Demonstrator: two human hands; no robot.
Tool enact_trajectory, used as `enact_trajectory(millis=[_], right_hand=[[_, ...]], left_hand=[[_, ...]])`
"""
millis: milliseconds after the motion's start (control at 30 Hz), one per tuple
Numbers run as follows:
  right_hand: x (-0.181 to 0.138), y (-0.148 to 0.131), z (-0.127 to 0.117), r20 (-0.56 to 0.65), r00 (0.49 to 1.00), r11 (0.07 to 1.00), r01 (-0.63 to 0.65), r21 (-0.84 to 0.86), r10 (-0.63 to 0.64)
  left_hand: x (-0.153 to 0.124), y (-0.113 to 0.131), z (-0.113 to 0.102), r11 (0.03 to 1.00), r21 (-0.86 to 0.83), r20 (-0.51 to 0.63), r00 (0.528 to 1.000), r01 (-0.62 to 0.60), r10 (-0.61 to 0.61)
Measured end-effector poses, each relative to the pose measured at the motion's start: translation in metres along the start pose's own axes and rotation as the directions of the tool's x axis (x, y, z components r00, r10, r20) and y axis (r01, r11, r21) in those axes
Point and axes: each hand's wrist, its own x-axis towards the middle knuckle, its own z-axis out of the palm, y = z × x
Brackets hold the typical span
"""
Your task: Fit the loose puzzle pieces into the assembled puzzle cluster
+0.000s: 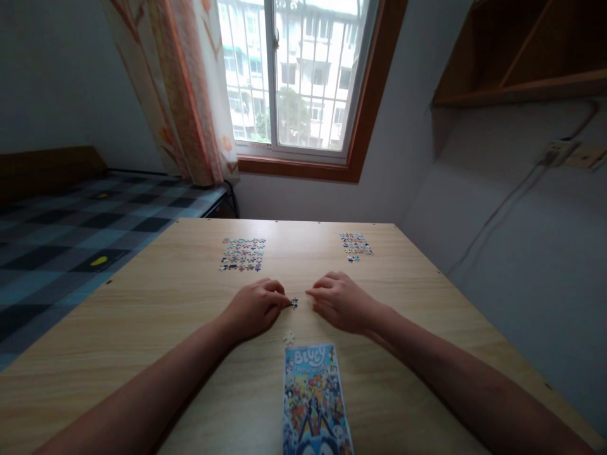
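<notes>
While the left hand (256, 308) has its grip pinched on the edge of a small dark puzzle piece (294, 303) just below the frame's centre, the right hand (339, 302), its grip loose and parted, sits to the right above the bench (237, 411), near the Bluey box (313, 398) at lower centre.

The central puzzle bit (294, 303) is too small to read (box (313, 398) cropped below).

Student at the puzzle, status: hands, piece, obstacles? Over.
Left hand at patterned puzzle piece. Right hand apart from it. Pale piece and box nearer the camera, not blocking.
</notes>
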Motion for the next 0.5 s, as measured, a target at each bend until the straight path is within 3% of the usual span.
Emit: enact_trajectory(millis=[100, 200, 500], right_hand=[[0.002, -0.018, 0.006, 0.046, 0.998, 0.998, 0.054, -0.020, -0.054], [0.001, -0.018, 0.010, 0.046, 0.996, 0.995, 0.076, -0.058, -0.073], [-0.014, 0.038, -0.005, -0.062, 0.998, 0.994, -0.026, -0.111, 0.020]], left_hand=[[-0.001, 0.004, -0.003, 0.997, -0.078, 0.008, 1.000, 0.008, -0.007], [-0.001, 0.008, -0.006, 0.980, -0.194, 0.031, 0.999, 0.047, -0.041], [-0.004, 0.006, -0.015, 0.916, -0.390, 0.216, 0.976, 0.092, -0.006]])
